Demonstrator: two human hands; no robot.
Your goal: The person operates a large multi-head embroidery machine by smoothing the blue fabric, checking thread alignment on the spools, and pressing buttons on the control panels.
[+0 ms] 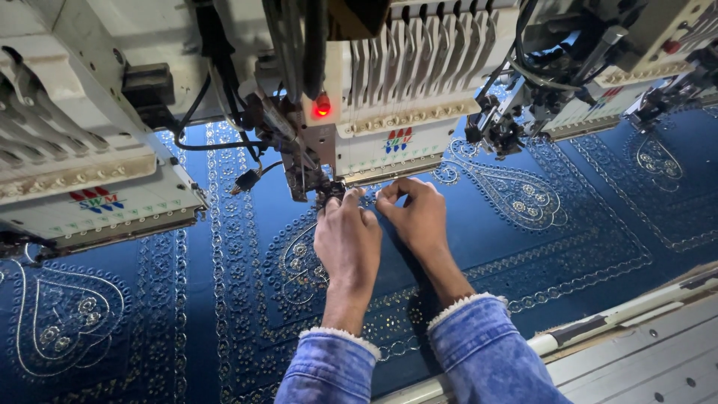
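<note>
Left hand is up at the needle area of the middle embroidery head, fingers curled and pinched at the dark needle assembly; whatever it grips is too small to make out, likely thread. Right hand sits just beside it, thumb and forefinger pinched together close under the head's front plate; can't tell what is between them either. Both denim cuffs hover over the blue embroidered fabric, stretched flat under the heads. Red indicator lamp is lit on this head.

My read: fine thread work at the needle. To do it well, keep fingertips clear below the needle bar, hold any thread taut between both pinches, and don't lean wrists on the fabric, or the pattern may shift.
</note>
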